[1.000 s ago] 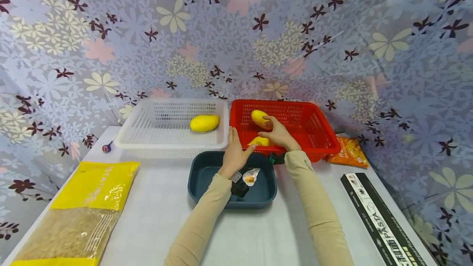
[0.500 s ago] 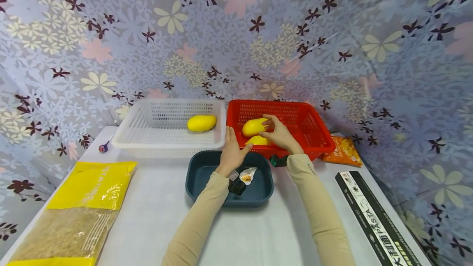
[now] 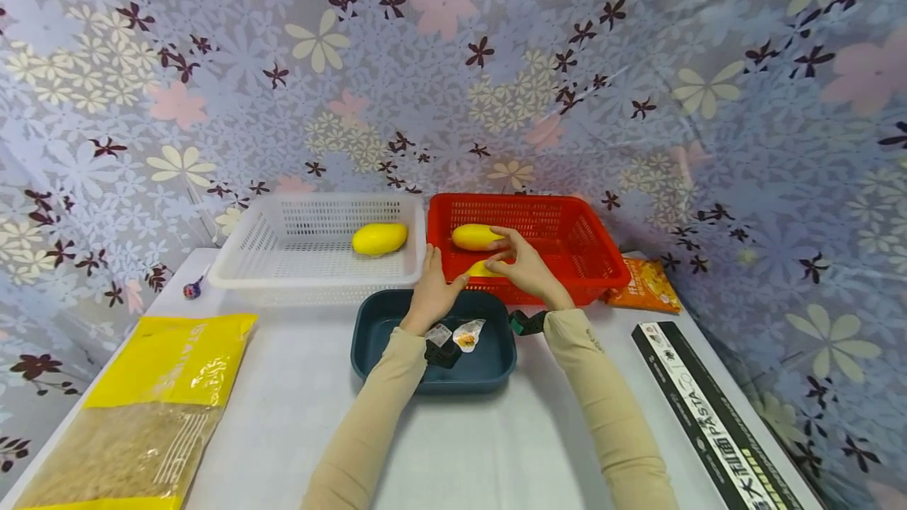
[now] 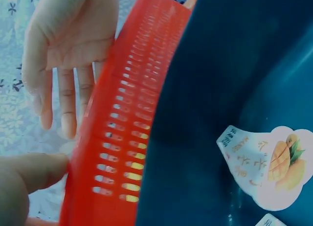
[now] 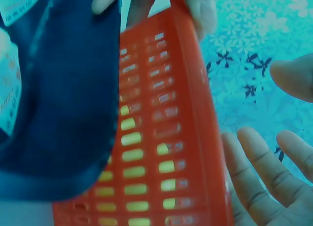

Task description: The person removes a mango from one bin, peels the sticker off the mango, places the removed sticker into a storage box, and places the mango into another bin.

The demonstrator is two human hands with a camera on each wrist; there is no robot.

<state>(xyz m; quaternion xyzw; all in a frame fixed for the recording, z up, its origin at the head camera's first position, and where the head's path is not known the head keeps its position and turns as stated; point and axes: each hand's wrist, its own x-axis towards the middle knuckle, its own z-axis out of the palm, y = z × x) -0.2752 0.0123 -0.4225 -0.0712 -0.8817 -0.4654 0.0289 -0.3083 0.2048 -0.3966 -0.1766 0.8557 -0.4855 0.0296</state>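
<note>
In the head view, my right hand (image 3: 527, 270) reaches over the front rim of the red basket (image 3: 560, 246). Its fingertips are at the right end of a yellow mango (image 3: 472, 237) lying crosswise at the basket's left. A second mango (image 3: 479, 269) lies in front, partly hidden by the rim and hand. My left hand (image 3: 431, 293) has straight fingers at the red basket's front left corner, with its thumb spread toward the front mango. In the right wrist view, the right hand's fingers (image 5: 259, 162) are spread, with nothing visible between them and the thumb.
Left of the red basket stands a white basket (image 3: 305, 283) holding one mango (image 3: 379, 238). A dark blue tray (image 3: 453, 388) with stickers (image 3: 468, 334) sits in front. A yellow bag (image 3: 149, 415), lollipop (image 3: 192, 290), orange packet (image 3: 648, 286) and pasta box (image 3: 708, 415) lie around.
The back mango has moved left within the red basket and turned from slanted to lying crosswise. The right hand's fingers have eased back toward its right end. The head view has shifted slightly.
</note>
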